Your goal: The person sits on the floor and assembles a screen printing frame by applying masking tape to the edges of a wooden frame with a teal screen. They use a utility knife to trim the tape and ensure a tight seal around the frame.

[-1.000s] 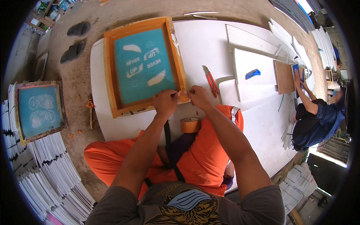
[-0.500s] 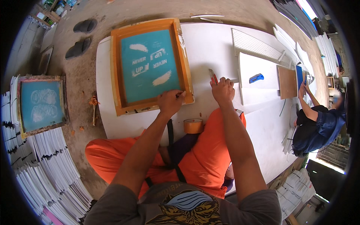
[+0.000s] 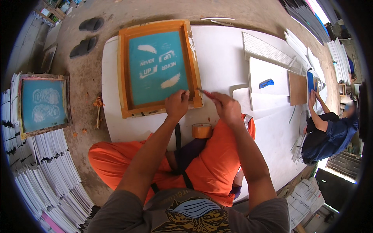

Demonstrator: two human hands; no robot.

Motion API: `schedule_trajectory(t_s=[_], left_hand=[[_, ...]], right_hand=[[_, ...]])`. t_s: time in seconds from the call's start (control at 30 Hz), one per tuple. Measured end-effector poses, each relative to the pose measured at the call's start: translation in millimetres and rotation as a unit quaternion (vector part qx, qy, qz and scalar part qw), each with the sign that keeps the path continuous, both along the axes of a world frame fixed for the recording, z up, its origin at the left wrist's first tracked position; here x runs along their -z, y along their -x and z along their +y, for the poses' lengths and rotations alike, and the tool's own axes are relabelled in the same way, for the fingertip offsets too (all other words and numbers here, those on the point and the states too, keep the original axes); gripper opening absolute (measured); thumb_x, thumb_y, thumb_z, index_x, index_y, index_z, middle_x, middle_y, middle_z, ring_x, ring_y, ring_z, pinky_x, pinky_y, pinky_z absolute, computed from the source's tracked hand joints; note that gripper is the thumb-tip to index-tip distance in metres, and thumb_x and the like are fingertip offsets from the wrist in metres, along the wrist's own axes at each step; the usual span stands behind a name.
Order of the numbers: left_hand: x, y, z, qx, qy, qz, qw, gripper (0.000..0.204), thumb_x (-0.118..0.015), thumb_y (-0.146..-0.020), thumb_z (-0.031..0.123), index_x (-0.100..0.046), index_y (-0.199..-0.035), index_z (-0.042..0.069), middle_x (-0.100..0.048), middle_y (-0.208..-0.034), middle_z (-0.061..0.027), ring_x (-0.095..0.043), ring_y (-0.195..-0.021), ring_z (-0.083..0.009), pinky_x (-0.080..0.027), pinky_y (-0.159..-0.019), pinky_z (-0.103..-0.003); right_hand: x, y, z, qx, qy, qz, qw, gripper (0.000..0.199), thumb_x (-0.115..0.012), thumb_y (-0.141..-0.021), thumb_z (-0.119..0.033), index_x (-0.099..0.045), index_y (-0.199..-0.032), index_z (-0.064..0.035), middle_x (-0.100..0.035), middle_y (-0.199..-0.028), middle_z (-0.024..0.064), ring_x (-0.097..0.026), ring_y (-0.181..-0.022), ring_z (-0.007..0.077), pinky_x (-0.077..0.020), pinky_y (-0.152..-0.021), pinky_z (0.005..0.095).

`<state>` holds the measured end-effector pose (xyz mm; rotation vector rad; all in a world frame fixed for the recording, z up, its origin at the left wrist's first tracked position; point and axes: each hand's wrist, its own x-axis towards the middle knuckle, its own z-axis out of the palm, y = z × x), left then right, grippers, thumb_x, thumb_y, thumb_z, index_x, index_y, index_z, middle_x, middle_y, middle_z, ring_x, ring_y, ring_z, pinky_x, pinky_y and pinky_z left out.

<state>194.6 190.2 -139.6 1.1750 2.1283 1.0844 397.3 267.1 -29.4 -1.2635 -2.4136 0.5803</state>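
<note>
A long white work table (image 3: 225,54) runs across a concrete floor, and everything here is placed against it. On its near left part lies a wooden-framed printing screen (image 3: 158,68) with teal mesh, flat on the tabletop. At the table's far right end a second person (image 3: 328,134) in dark blue sits bent over boards. Left of the table, on the floor, rests another teal screen (image 3: 43,103) beside stacks of white sheets (image 3: 50,174). At the table's near edge stands a roll of brown tape (image 3: 202,131). The left hand (image 3: 176,105) presses down on the frame's near right corner, fingers curled. The right hand (image 3: 227,108), just beside that corner, pinches a thin red-handled tool (image 3: 206,93), its tip toward the frame.
</note>
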Motion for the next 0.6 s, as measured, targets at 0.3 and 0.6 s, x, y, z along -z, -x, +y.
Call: schedule_trajectory(t_s=[0.3, 0.6], left_hand=[[-4, -4, -3, -0.041, -0.095, -0.029, 0.994, 0.028, -0.068, -0.101, 0.03, -0.073, -0.097, 0.003, -0.069, -0.074, -0.0123, -0.067, -0.067, -0.0299, -0.051, -0.064, -0.042], [-1, -3, -5, -0.039, -0.092, -0.017, 0.995, 0.029, -0.066, -0.103, 0.032, -0.073, -0.099, 0.004, -0.07, -0.078, -0.0112, -0.068, -0.072, -0.0295, -0.05, -0.07, -0.044]], right_hand=[[0, -2, -32, -0.041, -0.07, -0.082, 0.993, 0.02, -0.064, -0.095, -0.012, -0.073, -0.11, -0.0197, -0.064, -0.077, 0.006, -0.07, -0.069, 0.0294, -0.0556, -0.055, 0.0436], [6, -1, -31, -0.053, -0.08, -0.091, 0.991, 0.018, -0.062, -0.095, -0.013, -0.072, -0.109, -0.0172, -0.064, -0.079, 0.0056, -0.071, -0.072, 0.029, -0.0569, -0.058, 0.0439]])
